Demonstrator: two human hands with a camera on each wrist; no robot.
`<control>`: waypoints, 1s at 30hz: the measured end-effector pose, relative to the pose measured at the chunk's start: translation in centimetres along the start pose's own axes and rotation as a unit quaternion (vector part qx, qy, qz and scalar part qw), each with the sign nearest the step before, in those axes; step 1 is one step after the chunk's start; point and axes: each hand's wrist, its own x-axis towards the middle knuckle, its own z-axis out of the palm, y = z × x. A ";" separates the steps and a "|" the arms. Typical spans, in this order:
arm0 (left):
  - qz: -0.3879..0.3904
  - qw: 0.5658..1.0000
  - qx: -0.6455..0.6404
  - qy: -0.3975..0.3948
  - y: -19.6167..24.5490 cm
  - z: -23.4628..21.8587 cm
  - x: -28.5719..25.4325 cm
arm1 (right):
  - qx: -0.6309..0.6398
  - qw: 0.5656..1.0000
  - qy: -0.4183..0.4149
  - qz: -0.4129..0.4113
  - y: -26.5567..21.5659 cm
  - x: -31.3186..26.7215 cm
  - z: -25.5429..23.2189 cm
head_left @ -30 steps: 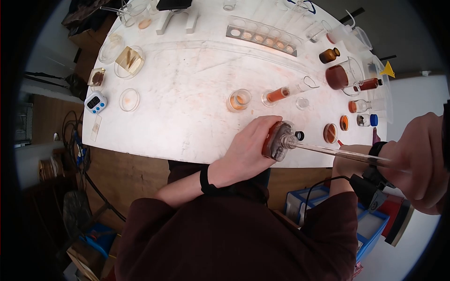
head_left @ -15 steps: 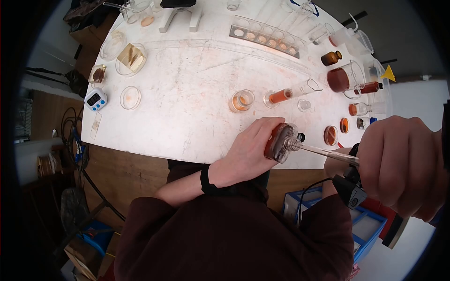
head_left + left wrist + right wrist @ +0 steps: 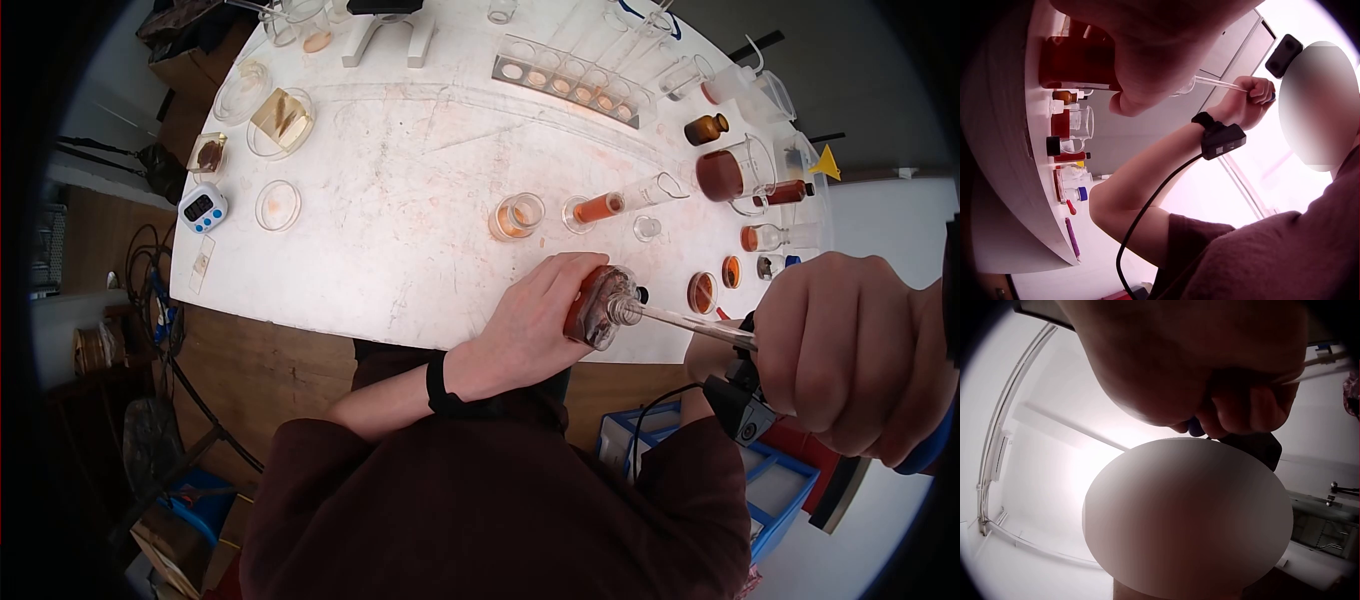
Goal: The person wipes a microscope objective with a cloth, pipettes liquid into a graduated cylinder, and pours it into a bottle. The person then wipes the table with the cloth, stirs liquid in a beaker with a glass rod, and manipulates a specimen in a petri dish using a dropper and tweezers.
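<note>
In the head view my left hand [image 3: 530, 325] grips a glass bottle [image 3: 597, 308] of red-brown liquid at the table's front edge. A long glass tube [image 3: 695, 324] runs from the bottle's mouth to my right hand [image 3: 850, 350], which is raised at the right with fingers curled round the tube's far end. Something blue shows by that hand's lower edge. The left wrist view shows the bottle's red side [image 3: 1079, 62] under my left hand [image 3: 1166, 44]. In the right wrist view my right hand [image 3: 1210, 369] is curled with the thin tube [image 3: 1316, 372] at its fingers.
Near the bottle stand a jar [image 3: 516, 216] and a cylinder [image 3: 599, 208] of orange liquid. A beaker [image 3: 722, 174], small bottles and dishes line the right side. A well strip [image 3: 566, 82] lies behind; a timer [image 3: 203, 208] and dishes sit at the left.
My right hand has moved left, nearer the bottle, with less of the tube showing between them. My left hand and the bottle have hardly moved.
</note>
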 end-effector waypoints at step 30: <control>0.005 1.000 0.002 0.001 0.1 -0.1 0.0 | 0.048 0.993 -0.030 -0.102 1.2 -2.4 -0.6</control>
